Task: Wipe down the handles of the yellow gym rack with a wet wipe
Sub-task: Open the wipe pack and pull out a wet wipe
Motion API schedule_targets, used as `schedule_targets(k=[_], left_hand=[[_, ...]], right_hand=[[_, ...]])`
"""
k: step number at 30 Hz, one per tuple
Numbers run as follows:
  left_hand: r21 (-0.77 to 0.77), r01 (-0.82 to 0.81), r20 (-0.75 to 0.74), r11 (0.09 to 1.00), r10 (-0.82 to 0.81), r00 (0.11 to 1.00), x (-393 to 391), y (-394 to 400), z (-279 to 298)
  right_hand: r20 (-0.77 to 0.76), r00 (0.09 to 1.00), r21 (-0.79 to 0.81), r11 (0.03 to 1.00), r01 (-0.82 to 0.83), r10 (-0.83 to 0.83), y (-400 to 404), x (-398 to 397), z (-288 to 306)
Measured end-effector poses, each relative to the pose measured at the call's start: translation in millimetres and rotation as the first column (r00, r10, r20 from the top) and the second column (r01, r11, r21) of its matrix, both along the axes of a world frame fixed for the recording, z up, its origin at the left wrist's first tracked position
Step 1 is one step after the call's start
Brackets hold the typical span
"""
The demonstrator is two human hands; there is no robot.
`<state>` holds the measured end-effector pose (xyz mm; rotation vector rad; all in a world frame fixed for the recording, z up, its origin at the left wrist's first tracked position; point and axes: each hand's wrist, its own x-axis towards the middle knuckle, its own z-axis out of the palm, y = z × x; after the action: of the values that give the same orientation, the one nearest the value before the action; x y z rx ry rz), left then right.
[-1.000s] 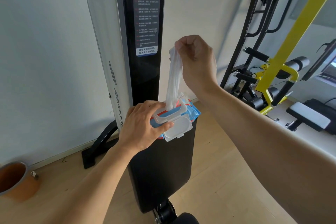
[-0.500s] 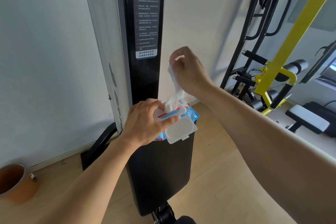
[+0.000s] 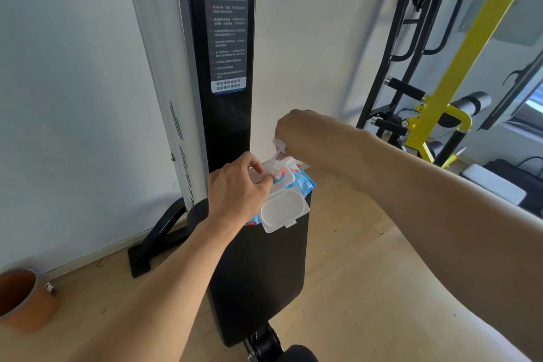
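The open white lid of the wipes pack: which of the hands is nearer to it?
Left. The left hand rests against the lid; the right hand is above it, apart, pinching a wipe.

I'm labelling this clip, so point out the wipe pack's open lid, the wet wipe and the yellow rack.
open lid (image 3: 283, 209), head view, centre of the flipped-open white flap
wet wipe (image 3: 274, 167), head view, bunched part above the pack opening
yellow rack (image 3: 476, 38), head view, slanted upright bar
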<state>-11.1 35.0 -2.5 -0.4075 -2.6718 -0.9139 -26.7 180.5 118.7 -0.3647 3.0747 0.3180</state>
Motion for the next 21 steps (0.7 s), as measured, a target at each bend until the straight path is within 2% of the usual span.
schedule_targets(k=[4, 7, 9, 11, 14, 17, 19, 21], left_hand=[[0.024, -0.016, 0.017, 1.000, 0.016, 1.000, 2, 1, 3], [0.055, -0.029, 0.021, 0.998, 0.028, 0.999, 4, 2, 4], [0.065, -0.046, 0.035, 0.997, 0.044, 0.998, 4, 3, 5], [0.074, -0.059, 0.050, 0.996, 0.055, 0.997, 5, 5, 7], [0.091, -0.055, 0.058, 0.994, 0.050, 0.997, 5, 6, 6], [0.103, -0.022, 0.102, 0.994, 0.011, 0.995, 3, 2, 7], [0.154, -0.004, 0.163, 0.988, -0.021, 0.986, 0, -3, 8], [0.239, 0.007, 0.207, 0.971, -0.058, 0.977, -2, -8, 9]], right_hand=[[-0.145, 0.983, -0.044, 0.992, -0.120, 0.112, 0, 14, 14], [-0.374, 0.923, -0.089, 0.987, -0.135, 0.093, 0, 31, 27], [-0.499, 0.866, -0.259, 0.958, -0.123, -0.024, -3, 42, 39], [-0.526, 0.822, -0.530, 0.840, -0.115, -0.219, -4, 47, 51], [-0.414, 0.810, -0.778, 0.623, -0.078, -0.415, 6, 43, 57], [-0.153, 0.847, -0.914, 0.399, 0.074, -0.509, 16, 43, 32], [0.055, 0.860, -0.951, 0.235, 0.199, -0.507, 20, 46, 5], [0.205, 0.876, -0.962, 0.076, 0.263, -0.437, 24, 49, -19]])
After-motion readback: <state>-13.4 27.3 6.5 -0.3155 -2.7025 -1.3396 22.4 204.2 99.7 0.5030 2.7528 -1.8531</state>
